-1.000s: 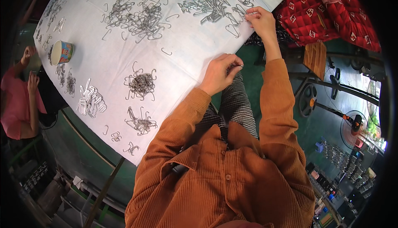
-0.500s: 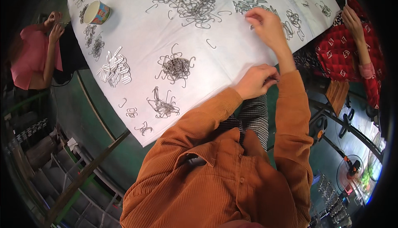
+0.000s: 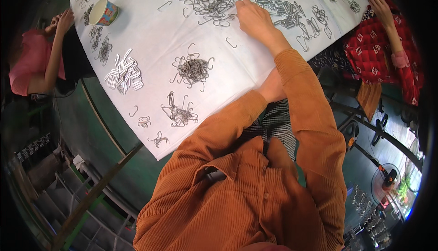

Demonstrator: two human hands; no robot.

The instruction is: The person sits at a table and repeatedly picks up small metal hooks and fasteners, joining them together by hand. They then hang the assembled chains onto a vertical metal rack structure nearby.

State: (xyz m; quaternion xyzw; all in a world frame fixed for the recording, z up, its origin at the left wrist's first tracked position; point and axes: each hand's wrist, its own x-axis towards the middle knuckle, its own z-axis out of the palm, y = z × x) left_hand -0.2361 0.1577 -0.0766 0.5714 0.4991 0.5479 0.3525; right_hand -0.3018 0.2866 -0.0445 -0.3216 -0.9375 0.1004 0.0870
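A white-covered table (image 3: 150, 45) carries heaps of bent grey wire hooks. My right hand (image 3: 255, 18) lies on the cloth between a large tangled heap (image 3: 205, 0) and a pile of straighter pieces (image 3: 283, 11). Its fingertips touch the tangled heap's edge, and I cannot make out whether they pinch a hook. My left hand (image 3: 273, 86) is at the table's near edge, mostly hidden under my right orange sleeve. One loose hook (image 3: 231, 43) lies just below my right wrist.
More hooks: a round tangle (image 3: 194, 68), a neat stack (image 3: 123, 74), small clumps (image 3: 180, 113). A paper cup (image 3: 102, 13) stands far left. A person in pink (image 3: 36, 64) sits left, a person in red (image 3: 383, 54) right. A fan (image 3: 388, 178) stands on the green floor.
My right hand has shifted left from the straighter pile to the tangled heap. My left hand, curled on the table edge before, has slipped under my right forearm.
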